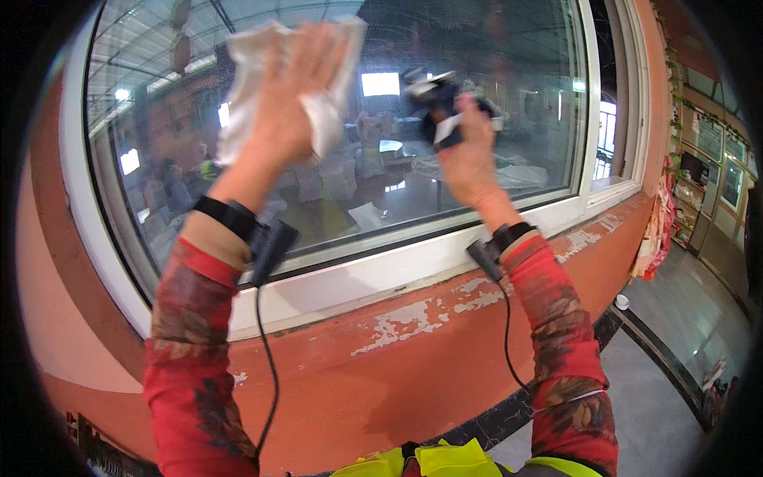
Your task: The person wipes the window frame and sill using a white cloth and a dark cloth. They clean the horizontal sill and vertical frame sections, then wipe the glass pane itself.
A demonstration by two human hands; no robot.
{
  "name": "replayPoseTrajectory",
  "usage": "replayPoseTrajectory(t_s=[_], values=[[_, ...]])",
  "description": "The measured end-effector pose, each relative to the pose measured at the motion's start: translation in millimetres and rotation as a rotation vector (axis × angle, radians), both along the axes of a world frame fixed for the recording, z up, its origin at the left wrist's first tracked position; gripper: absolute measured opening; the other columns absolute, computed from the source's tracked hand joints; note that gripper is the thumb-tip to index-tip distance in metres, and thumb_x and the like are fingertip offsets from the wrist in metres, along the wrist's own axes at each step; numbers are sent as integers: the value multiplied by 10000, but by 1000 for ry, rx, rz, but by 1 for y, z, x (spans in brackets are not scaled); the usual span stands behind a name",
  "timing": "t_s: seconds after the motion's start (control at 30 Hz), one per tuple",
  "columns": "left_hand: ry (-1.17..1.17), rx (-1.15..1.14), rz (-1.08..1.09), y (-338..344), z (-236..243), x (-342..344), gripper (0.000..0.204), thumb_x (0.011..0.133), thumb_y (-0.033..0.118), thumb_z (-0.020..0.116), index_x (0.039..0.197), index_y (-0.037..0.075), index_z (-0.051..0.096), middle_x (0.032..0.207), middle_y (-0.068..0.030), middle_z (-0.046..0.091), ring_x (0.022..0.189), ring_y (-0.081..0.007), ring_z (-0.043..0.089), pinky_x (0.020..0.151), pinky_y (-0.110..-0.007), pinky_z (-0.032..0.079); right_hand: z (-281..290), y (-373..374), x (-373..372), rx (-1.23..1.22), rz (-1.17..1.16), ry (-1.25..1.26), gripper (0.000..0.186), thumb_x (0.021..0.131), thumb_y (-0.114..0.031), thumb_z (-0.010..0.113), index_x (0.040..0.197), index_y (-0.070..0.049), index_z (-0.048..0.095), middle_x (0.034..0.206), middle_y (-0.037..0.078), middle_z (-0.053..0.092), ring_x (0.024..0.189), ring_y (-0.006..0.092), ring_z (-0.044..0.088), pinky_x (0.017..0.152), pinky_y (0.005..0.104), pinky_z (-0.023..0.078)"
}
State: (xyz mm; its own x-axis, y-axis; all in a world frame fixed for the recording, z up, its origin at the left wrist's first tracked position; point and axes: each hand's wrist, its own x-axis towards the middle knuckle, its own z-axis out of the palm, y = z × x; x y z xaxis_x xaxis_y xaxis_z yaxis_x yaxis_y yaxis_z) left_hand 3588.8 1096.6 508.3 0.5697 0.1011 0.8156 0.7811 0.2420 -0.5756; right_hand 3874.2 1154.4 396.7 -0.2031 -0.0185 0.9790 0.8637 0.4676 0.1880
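Observation:
My left hand [290,119] lies flat over a white cloth [242,67] against the upper left of the window glass [342,179]. A fold of the cloth is caught near the thumb side of the hand. To the right, my right hand [470,151] grips a dark blue and white bundle [435,99] in front of the glass. Motion smears this bundle, so its kind cannot be made out; it may be cloth. Both wrists wear black straps with small dark boxes and cables.
A white frame [381,270] surrounds the glass. Below it runs an orange wall [381,381] with peeling paint. On the right are an open window section [608,135], a hanging pink and red fabric [658,230], a small white cup-like thing [621,302] and a grey tiled floor [644,381].

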Motion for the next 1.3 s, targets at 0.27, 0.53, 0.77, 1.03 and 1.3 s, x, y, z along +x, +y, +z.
replayPoseTrajectory(t_s=[0.27,0.53,0.77,1.03,1.3], values=[[459,-714,-166,-37,-120,-36,775,930,274,495,1628,258,160,1708,-13,121,1570,-189,112,1284,-527,-1,95,38,62,-272,-328,678,434,1037,-485,383,1225,-130,548,1276,339,567,1102,513,570,991,635,354],[-125,29,93,-34,-41,-234,789,912,134,547,1626,157,213,1652,-155,278,1554,-321,186,1278,-486,62,55,-31,-169,276,59,-572,597,950,-473,530,1429,-119,563,1566,193,386,1473,440,273,1211,610,143],[-471,425,418,2,96,-280,821,902,88,626,1599,30,195,1636,-216,278,1509,-397,281,1234,-526,227,99,-35,-134,188,274,-656,304,918,-358,646,1099,-155,781,1544,73,441,1481,324,315,1223,521,225],[-108,328,-8,32,112,-139,902,891,38,599,1638,152,105,1686,-140,174,1558,-327,154,1277,-480,125,140,47,104,236,-17,194,506,1003,-361,520,1449,-125,481,1427,236,495,1191,440,578,1016,542,453],[-50,190,-130,21,78,-51,801,918,96,552,1631,180,197,1688,-95,196,1564,-238,171,1281,-455,89,-27,88,274,-340,-351,1046,747,999,-635,310,1602,-200,233,1436,355,469,1293,520,499,1060,584,395]])
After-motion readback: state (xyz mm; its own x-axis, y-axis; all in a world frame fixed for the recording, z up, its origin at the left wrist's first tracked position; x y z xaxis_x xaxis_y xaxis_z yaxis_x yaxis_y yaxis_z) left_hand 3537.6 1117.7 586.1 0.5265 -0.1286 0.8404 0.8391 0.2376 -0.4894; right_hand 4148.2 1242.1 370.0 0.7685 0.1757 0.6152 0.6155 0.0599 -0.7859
